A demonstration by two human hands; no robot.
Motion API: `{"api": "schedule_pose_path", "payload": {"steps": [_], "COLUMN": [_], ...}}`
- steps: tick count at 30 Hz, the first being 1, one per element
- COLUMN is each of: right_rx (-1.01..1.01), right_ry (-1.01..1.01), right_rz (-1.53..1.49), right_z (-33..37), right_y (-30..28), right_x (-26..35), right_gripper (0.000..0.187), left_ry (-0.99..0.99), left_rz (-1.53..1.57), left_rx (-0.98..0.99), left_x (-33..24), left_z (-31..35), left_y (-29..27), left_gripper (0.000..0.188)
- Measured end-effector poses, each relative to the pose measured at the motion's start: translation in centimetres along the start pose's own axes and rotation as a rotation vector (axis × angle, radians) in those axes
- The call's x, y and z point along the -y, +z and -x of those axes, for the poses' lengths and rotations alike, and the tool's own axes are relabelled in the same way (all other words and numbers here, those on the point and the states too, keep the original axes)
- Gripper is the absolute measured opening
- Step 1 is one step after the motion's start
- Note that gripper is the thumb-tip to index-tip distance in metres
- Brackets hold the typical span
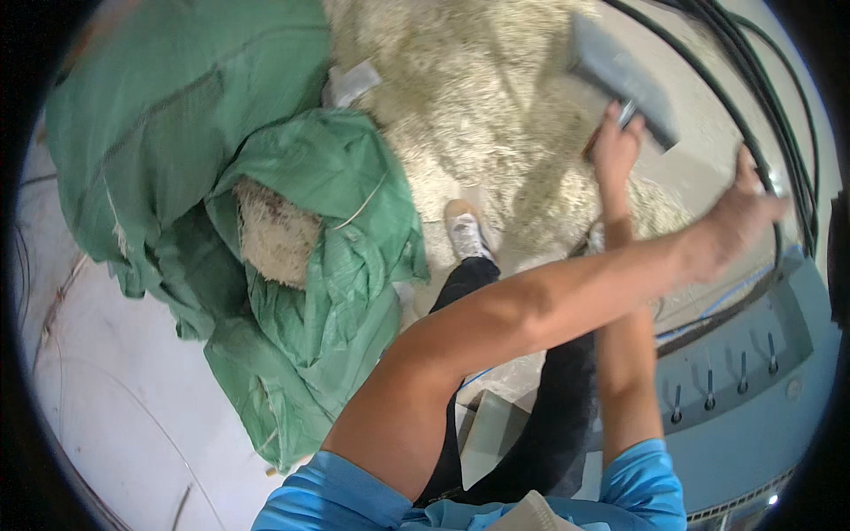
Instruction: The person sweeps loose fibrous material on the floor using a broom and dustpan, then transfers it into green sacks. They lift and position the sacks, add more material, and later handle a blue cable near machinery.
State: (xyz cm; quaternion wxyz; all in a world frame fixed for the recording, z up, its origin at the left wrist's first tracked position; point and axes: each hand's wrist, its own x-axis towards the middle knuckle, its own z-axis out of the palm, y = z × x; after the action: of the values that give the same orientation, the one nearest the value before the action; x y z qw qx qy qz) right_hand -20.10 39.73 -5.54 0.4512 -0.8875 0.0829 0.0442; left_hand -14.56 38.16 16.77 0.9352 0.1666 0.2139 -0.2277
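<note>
My arms cross, the left passing over the right. Far to the right, my left hand [742, 212] closes round a thick black cable [742, 124]; its fingers are partly blurred. My right hand [617, 149] grips the short handle of a grey tool with a wide, flat head [622, 73], whose exact kind I cannot make out. The head is tilted over the edge of a spread of pale, yellowish shavings [460, 97] on the floor. My feet stand among the shavings.
Large green woven sacks [195, 115] fill the left side. One open sack [354, 265] shows pale fibrous material [276, 234] inside. At the lower right is a blue-grey machine panel [753, 434] with several small levers. More black cables [788, 115] run along the right.
</note>
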Motion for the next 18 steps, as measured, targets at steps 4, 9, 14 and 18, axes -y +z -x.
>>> {"api": "schedule_pose_path", "payload": {"steps": [4,9,14,18], "right_rx": [0.082,0.581,0.640,0.677], "right_ry": [0.056,0.042,0.140,0.039], "right_rz": [-0.180,0.155,0.175,0.058], "right_z": [-8.2,1.7,9.5,5.5], "right_y": [11.0,15.1,8.0,13.5], "right_x": [3.1,6.8,9.2,12.8], "right_gripper": [0.037,0.045,0.039,0.041], "left_ry": [0.071,0.050,0.099,0.794], "left_rz": [-0.045,-0.217,-1.099,-0.382], "left_rx": [0.015,0.002,-0.064,-0.255], "left_x": [-0.1,-1.9,-5.8,-4.9], "left_z": [1.9,1.2,3.9,14.7], "left_y": [-1.6,-2.7,-4.0,-10.6], "left_gripper": [0.099,0.081,0.065,0.032]}}
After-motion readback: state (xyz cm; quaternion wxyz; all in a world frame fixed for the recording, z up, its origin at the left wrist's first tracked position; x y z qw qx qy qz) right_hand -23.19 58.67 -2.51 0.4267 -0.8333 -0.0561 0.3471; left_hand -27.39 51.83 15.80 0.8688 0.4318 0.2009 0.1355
